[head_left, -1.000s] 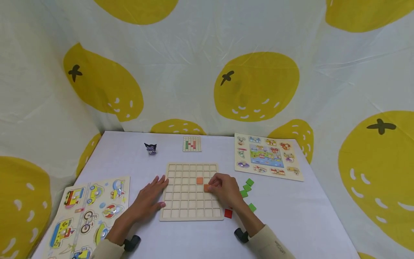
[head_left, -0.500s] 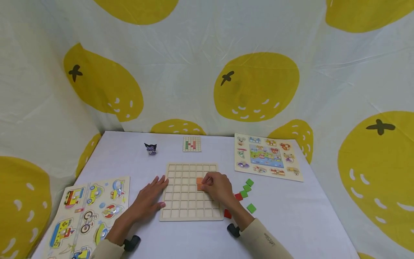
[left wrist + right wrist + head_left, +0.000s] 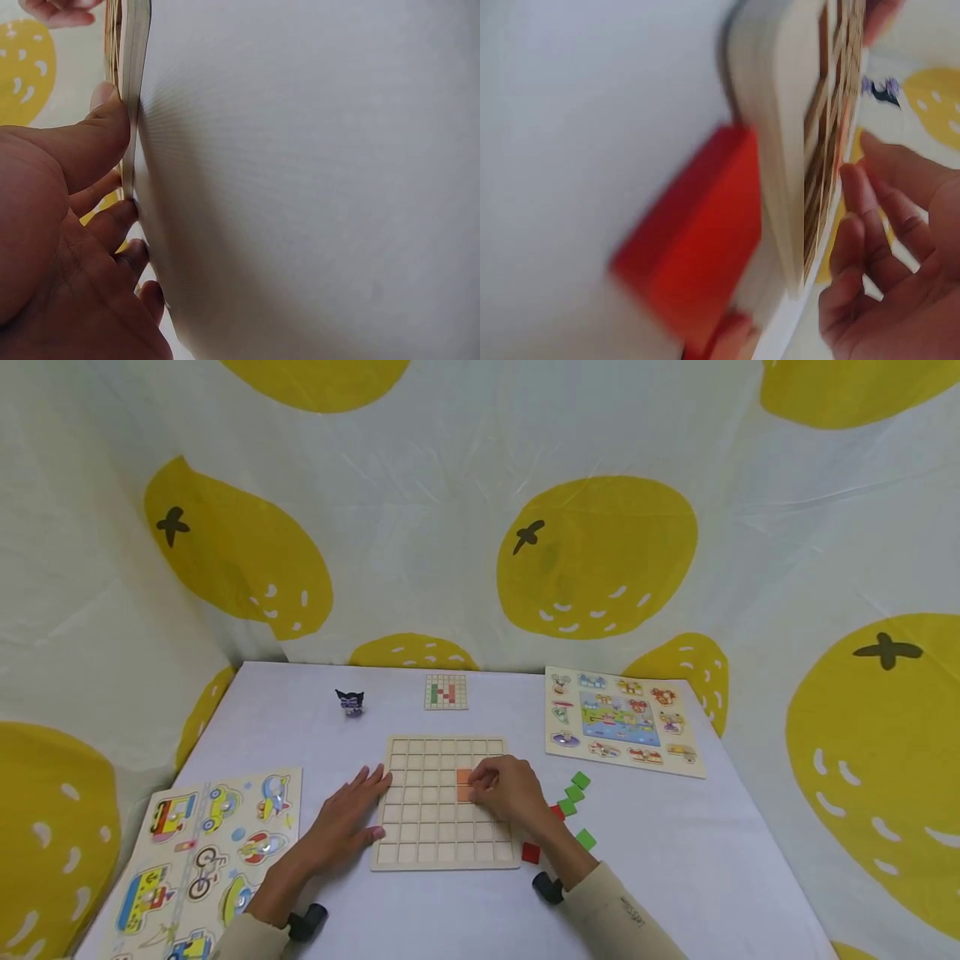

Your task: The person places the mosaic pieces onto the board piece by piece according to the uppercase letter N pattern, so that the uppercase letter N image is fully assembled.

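Fingers of the L hand [image 3: 345,827] loosely spread, thumb set apart, tips on the near-L edge of the grid board [image 3: 429,812]; prob. steadying it, & no shift there vs. 1 s ago. Next R, set back: small pattern card [image 3: 446,692] w/ green & reddish cells, lying flat, poss. the ref.

On the board, main change: lower orange tile [image 3: 463,792] was one col. further R, by the fingertips, 1 s ago; now it's directly below the upper orange tile [image 3: 463,775], same col. (5th from L, rows 3 & 4 from far edge). Upper one hasn't moved. Means, I'd judge, a vertical run has been started & is now 2 long; whether the lower tile is fully seated, can't tell.

R hand [image 3: 513,793]: fingers bent, thumb & index tips close tog. at the lower tile's R side. Still pinching it or just letting go? Can't tell, tips too small/blurred.

Further R: red tile [image 3: 531,852] just beside the board, 2nd red tile [image 3: 557,812] partly hidden by the wrist, then green tiles [image 3: 574,793], four visible, all off-board. So by my read, plenty left to place.
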The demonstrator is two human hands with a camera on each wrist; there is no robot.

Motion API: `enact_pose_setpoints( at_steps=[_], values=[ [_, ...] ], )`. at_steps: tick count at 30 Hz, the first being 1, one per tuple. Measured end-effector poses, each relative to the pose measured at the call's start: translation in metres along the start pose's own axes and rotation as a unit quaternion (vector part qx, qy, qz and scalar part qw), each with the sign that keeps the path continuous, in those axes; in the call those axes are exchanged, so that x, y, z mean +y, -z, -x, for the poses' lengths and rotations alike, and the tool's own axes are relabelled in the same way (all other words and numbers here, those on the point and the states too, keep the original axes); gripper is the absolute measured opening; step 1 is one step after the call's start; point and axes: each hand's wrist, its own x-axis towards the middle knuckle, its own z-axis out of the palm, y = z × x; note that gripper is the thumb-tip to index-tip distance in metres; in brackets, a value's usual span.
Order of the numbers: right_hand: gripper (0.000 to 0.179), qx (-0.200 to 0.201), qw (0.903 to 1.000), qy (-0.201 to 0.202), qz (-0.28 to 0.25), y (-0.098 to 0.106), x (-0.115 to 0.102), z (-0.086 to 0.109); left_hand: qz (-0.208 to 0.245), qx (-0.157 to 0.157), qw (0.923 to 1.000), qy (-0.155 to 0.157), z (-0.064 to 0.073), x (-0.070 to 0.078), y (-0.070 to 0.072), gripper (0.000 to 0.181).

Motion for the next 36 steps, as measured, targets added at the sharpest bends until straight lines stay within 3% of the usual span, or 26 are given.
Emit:
enact_pose_setpoints(
  at_steps=[5,13,20,28,36],
  values=[
    [0.015,0.010,0.9993,0.011,-0.035,0.020,0.014,0.002,0.003,-0.013,0.9998,0.011,-0.001,0.000,0.000,0.086],
    [0.020,0.015,0.9988,-0.034,-0.031,0.051,0.036,0.017,0.006,-0.005,0.9999,0.007,0.000,0.002,0.004,0.085],
    [0.024,-0.014,0.9971,-0.075,0.007,0.067,0.054,0.032,0.015,-0.013,0.9997,0.016,-0.001,0.000,0.002,0.085],
    [0.025,-0.026,0.9969,-0.052,0.053,0.067,0.068,0.038,0.009,-0.005,0.9999,0.005,-0.001,-0.001,0.001,0.085],
    [0.020,-0.005,0.9954,-0.069,0.067,0.058,0.071,0.034,0.002,-0.011,0.9999,0.009,0.000,-0.003,-0.001,0.086]
  ],
)
